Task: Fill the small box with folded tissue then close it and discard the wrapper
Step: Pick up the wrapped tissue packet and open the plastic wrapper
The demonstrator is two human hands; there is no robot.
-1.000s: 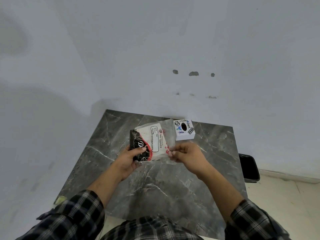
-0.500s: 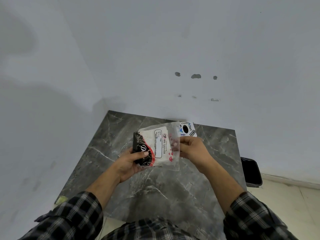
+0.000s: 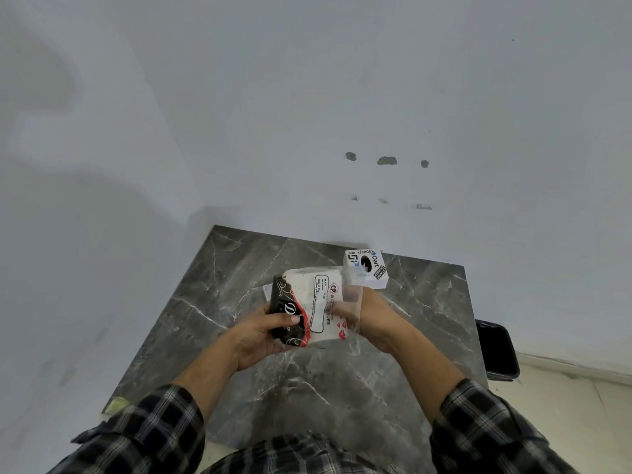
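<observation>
I hold a tissue pack [image 3: 309,311] above the marble table [image 3: 239,275]; its clear plastic wrapper has a black and red end and a printed label, with white tissue inside. My left hand [image 3: 263,336] grips the black end with the thumb on top. My right hand [image 3: 371,319] is at the pack's open clear end, its fingers showing through the plastic and seemingly inside the wrapper. The small white box [image 3: 366,268] with stickers and a dark oval hole on top stands on the table just behind the pack, near the wall.
A black bin [image 3: 496,350] stands on the floor at the table's right edge. A small white slip [image 3: 267,291] lies on the table behind the pack. Walls close the table's far side and left.
The pack has turned and shifted slightly left, and the box behind it shows more. My right hand has moved from pinching the wrapper's edge to reaching in at its open end.
</observation>
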